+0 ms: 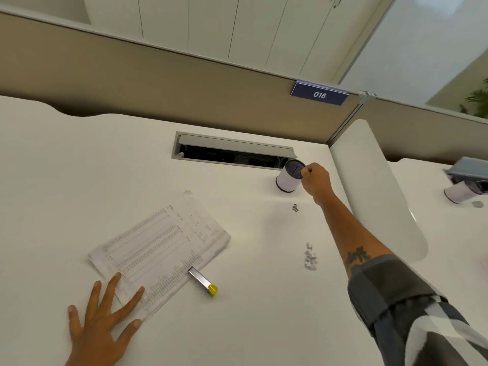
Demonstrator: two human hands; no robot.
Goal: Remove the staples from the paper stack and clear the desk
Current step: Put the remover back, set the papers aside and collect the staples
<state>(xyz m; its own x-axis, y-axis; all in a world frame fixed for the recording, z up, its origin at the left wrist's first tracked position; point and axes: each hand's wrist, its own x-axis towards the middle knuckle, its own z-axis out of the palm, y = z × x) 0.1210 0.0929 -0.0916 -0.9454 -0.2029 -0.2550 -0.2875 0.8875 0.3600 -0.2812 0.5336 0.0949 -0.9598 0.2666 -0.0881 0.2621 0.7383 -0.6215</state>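
A printed paper stack (161, 247) lies on the white desk (79, 167) left of centre. My left hand (101, 318) rests flat with spread fingers on its near corner. A metal staple remover with a yellow end (202, 282) lies at the stack's right edge. Loose staples (310, 257) lie in a small pile to the right, and a few more staples (295, 207) lie farther back. My right hand (315, 179) is stretched out with fingers curled, at the rim of a small white cup with a dark mesh inside (289, 177). What it holds is hidden.
An open cable slot (232, 151) is set into the desk behind the cup. A beige partition with a blue sign reading 016 (319, 94) runs along the back. A white divider panel (375, 186) stands to the right, with another cup (458, 192) beyond it.
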